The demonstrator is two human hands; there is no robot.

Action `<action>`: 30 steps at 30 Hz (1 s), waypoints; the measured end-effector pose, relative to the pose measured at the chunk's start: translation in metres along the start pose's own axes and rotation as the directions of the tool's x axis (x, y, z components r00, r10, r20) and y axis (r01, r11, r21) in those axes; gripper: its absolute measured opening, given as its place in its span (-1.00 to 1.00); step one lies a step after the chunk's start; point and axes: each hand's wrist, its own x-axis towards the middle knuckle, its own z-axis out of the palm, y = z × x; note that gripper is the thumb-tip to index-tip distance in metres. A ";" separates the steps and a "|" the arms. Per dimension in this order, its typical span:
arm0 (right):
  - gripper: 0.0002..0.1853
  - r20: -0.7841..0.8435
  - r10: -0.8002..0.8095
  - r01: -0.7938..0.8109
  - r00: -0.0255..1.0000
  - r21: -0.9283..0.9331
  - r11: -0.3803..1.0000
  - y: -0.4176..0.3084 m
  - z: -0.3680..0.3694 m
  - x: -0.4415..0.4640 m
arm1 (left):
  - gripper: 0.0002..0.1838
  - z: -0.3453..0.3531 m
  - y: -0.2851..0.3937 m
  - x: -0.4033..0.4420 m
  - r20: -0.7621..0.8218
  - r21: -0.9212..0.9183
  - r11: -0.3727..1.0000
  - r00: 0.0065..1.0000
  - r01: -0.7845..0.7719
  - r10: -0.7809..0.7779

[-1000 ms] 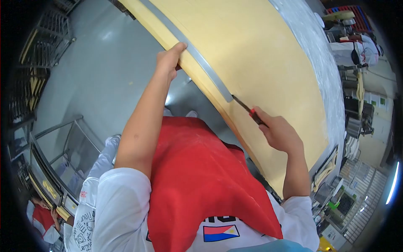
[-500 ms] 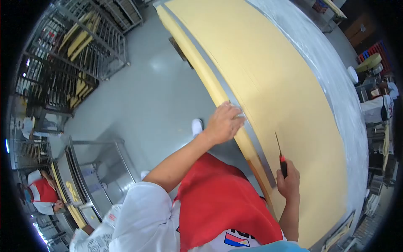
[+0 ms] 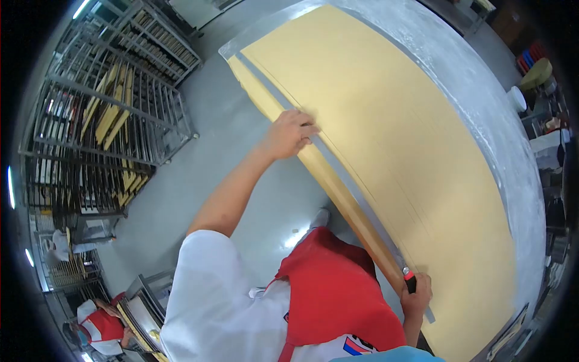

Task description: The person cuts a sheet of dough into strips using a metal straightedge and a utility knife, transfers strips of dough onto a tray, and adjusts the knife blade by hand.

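A wide, pale yellow sheet of dough [image 3: 386, 120] covers much of the long table. Along its near side lies a long, thin metal ruler [image 3: 347, 175], with a narrow dough strip [image 3: 325, 175] on the table's edge side of it. My left hand [image 3: 288, 134] is closed over the ruler about a third of the way from its far end, fingers bent and slightly blurred. By the ruler's near end, my right hand [image 3: 417, 295] grips a knife [image 3: 410, 282] with a black and red handle. Its blade is mostly foreshortened from view.
A whitish floured band [image 3: 482, 139] runs along the table's far side. Metal racks [image 3: 114, 114] holding yellow sheets stand across the grey floor [image 3: 223, 108] at left. A co-worker in a red apron [image 3: 108, 326] is at the lower left beside stacked trays [image 3: 139, 314].
My left hand has moved farther up along the ruler. My right hand has come down to the ruler's near end, and the knife no longer points up over the sheet. The view has shifted.
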 end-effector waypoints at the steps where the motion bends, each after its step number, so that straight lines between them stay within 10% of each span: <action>1: -0.64 -0.023 0.030 -0.031 0.999 -0.028 0.999 -0.003 0.005 0.000 | -0.64 -0.008 -0.014 0.008 0.039 0.024 0.997 0.997 -0.068 0.067; 9: -0.67 -0.084 0.077 -0.082 0.993 -0.054 0.995 -0.023 0.014 0.011 | -0.67 -0.021 -0.044 0.026 0.245 -0.048 0.969 0.937 -0.244 0.248; 30: -0.62 -0.101 0.099 -0.105 0.990 -0.056 0.993 -0.029 0.014 0.006 | -0.68 -0.026 -0.041 0.008 0.158 -0.031 0.975 0.962 -0.220 0.222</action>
